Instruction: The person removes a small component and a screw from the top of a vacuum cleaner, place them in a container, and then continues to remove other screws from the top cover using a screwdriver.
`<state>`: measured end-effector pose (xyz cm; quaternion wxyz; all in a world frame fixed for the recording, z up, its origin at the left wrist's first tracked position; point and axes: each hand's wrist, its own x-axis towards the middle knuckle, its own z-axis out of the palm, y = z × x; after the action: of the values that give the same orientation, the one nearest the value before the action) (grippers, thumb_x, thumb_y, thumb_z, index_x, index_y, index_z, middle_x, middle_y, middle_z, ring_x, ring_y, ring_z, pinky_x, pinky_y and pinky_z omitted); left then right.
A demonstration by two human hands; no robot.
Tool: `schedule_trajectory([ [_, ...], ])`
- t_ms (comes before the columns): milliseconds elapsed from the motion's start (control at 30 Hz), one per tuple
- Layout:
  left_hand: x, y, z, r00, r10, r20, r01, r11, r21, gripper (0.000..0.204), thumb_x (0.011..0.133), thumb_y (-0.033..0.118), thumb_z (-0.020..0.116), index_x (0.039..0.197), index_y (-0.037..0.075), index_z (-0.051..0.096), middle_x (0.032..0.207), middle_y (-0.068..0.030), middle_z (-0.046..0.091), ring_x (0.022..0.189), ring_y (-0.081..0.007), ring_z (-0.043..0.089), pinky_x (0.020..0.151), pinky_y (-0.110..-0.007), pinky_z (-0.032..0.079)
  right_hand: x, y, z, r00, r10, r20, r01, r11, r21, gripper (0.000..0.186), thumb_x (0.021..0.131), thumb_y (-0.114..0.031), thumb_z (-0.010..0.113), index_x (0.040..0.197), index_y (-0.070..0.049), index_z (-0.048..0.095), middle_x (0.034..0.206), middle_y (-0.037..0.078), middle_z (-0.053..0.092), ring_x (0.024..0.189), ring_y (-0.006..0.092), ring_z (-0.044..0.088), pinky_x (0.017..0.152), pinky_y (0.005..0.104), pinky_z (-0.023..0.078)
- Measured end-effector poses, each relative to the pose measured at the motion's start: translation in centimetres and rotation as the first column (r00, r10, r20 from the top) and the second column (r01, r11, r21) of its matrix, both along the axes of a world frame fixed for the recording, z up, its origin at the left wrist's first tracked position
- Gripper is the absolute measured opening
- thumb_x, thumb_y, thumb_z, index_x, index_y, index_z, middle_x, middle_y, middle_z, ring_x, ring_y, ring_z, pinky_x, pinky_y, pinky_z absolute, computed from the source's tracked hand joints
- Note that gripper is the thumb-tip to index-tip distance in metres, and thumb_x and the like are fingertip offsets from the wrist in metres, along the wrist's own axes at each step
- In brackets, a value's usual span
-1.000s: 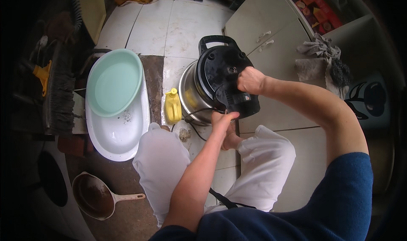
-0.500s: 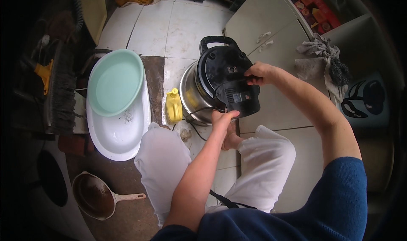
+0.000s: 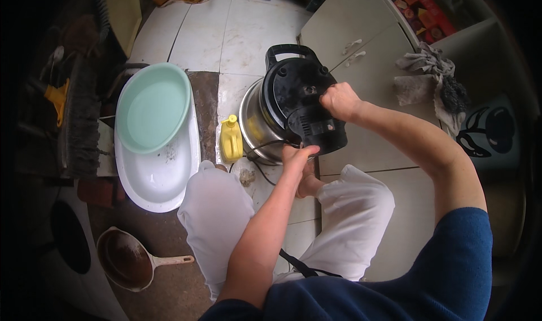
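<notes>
A black appliance with a loop handle at its far end is tilted so its underside, with round feet and vent slots, faces up. Its black part sits against a round stainless-steel body or pot; which of these I cannot tell. My left hand grips the near edge, thumb lying along the black casing. Over the right side of the underside, my right hand is closed with its fingers curled. Whatever it holds, if anything, is hidden. A dark cord trails beside my left hand.
A yellow bottle stands left of the appliance. Farther left, a pale green basin rests in a white oval tub. A frying pan lies at lower left. White cabinets with hanging rags border the right.
My right hand has turned and curled more tightly, shifting slightly left over the underside. My left hand keeps its grip, and the appliance has hardly moved.
</notes>
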<state>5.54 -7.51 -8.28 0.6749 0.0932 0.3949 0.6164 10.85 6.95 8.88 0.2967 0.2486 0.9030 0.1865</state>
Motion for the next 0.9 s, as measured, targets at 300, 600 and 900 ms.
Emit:
schedule_trajectory([
  [300,-0.1,-0.1,0.9,0.999,0.04,0.02,-0.041,0.999,0.024,0.036,0.063,0.002,0.076,0.097,0.0,0.064,0.09,-0.0063,0.067,0.079,-0.0173,0.064,0.076,-0.029,0.05,2.0,0.6,-0.2,0.958,0.06,-0.282,-0.072,0.997,-0.033,0.014,0.075,-0.02,0.065,0.073,-0.006,0.063,0.076,0.009,0.065,0.077,0.0249,0.064,0.063,0.0342,0.052],
  [600,0.1,0.0,0.6,0.999,0.054,0.003,-0.054,0.998,0.021,0.034,0.064,0.002,0.076,0.095,-0.001,0.064,0.089,-0.007,0.067,0.079,-0.0173,0.064,0.076,-0.028,0.05,1.4,2.8,0.2,-0.259,-0.961,0.1,0.591,-0.24,-0.77,0.025,0.091,-0.028,0.063,0.087,-0.003,0.06,0.073,0.01,0.062,0.063,0.0163,0.062,0.041,0.0222,0.035],
  [900,0.3,0.0,0.6,0.999,0.045,-0.021,-0.045,0.999,0.015,0.033,0.064,0.002,0.075,0.094,0.0,0.064,0.089,-0.0065,0.067,0.079,-0.0166,0.064,0.075,-0.029,0.05,1.7,2.8,-0.2,0.159,-0.987,-0.015,0.735,0.128,-0.666,0.016,0.086,-0.014,0.062,0.076,-0.001,0.064,0.078,0.012,0.067,0.063,0.0175,0.063,0.05,0.0249,0.045],
])
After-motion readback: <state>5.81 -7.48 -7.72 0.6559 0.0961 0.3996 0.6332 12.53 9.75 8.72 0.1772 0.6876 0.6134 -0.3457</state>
